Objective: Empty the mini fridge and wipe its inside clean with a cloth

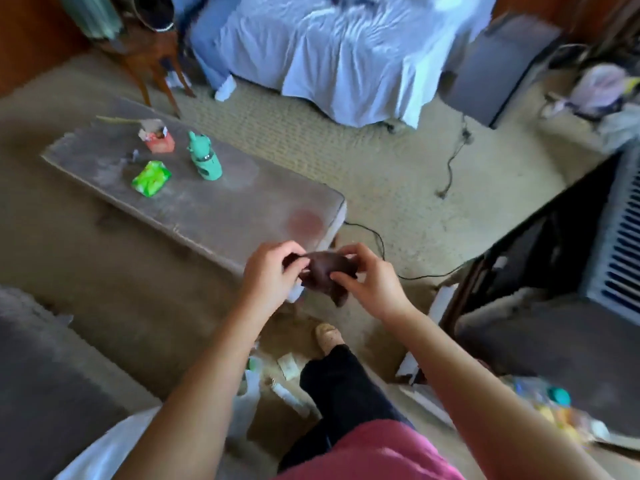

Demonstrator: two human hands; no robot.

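Head view: with curled fingers, the left hand [273, 273] and right hand [369, 284] each pinch one side of a bunched dark brown cloth [325, 270], held in the air between them with a tail hanging below. Beyond, a long grey bench [242, 216] carries a green bottle [204, 157], a green packet [151, 178] and a small carton [157, 138]

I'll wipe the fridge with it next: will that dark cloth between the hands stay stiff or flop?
Probably floppy: the dark cloth bunches between the left hand and the right hand, and a tail droops below them. Likely light, since fingertips alone seem to hold it up. It should fold easily into corners.
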